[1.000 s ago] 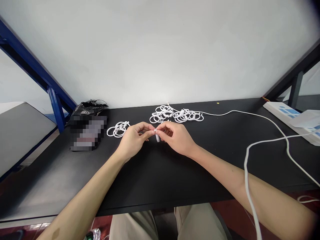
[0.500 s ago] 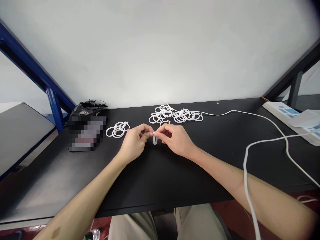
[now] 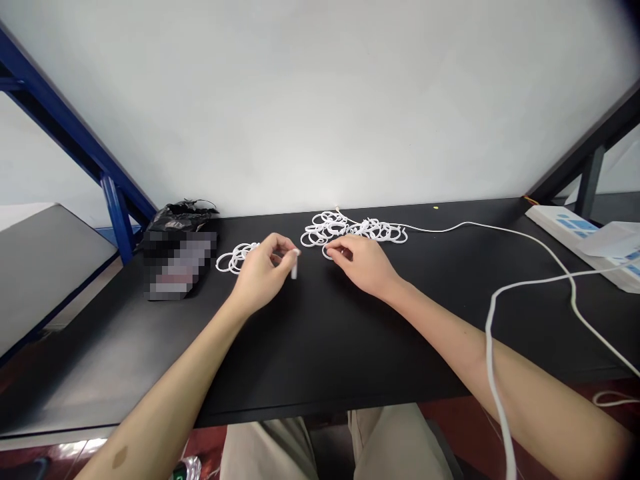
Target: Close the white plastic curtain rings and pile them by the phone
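My left hand [image 3: 263, 273] pinches a small white plastic ring [image 3: 295, 264] between thumb and fingers, a little above the black table [image 3: 310, 333]. Just left of that hand lies a small heap of white rings [image 3: 236, 257]. My right hand [image 3: 361, 263] has its fingers curled down on a single white ring [image 3: 329, 250] at the near edge of the large pile of white rings [image 3: 350, 230] behind it.
A crumpled black bag [image 3: 179, 250] with a blurred patch sits at the left of the table. White cables [image 3: 530, 280] run across the right side and over my right forearm. A white box with blue print [image 3: 585, 240] lies far right. Blue frame legs [image 3: 115, 217] stand at left.
My hands have parted. The left has carried the white ring to the left, while the right has let go of it and reached back to the large pile.
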`<action>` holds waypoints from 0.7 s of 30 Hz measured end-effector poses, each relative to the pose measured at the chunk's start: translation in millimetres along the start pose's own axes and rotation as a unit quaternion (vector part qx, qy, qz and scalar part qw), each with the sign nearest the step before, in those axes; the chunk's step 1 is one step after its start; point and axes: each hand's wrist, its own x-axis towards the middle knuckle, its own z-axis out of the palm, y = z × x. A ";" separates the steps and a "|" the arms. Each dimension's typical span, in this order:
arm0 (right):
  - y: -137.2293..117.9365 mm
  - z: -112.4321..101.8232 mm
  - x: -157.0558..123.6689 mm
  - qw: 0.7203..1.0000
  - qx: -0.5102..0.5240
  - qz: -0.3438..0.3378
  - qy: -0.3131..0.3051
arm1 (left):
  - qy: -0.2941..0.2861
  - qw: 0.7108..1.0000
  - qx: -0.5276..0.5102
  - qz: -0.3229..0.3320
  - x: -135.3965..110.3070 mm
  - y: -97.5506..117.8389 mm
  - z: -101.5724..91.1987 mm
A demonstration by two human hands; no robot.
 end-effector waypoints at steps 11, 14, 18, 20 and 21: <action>6.2 -0.2 -0.6 0.982 -0.175 0.026 -0.059 | 0.169 0.927 0.333 0.039 12.5 -34.5 -22.3; -0.2 0.3 -2.8 0.989 -0.132 -0.054 -0.045 | 0.124 0.962 0.234 0.069 7.8 -20.5 -11.0; -11.7 0.1 -6.6 0.982 -0.124 -0.137 -0.024 | -0.012 0.999 -0.026 -0.020 1.8 -3.2 5.7; -16.2 -0.5 -8.0 0.979 -0.142 -0.145 -0.028 | -0.036 0.989 -0.137 -0.046 0.5 -1.2 10.3; -17.6 -0.8 -8.5 0.977 -0.150 -0.145 -0.032 | -0.033 0.983 -0.173 -0.049 0.2 -1.5 11.4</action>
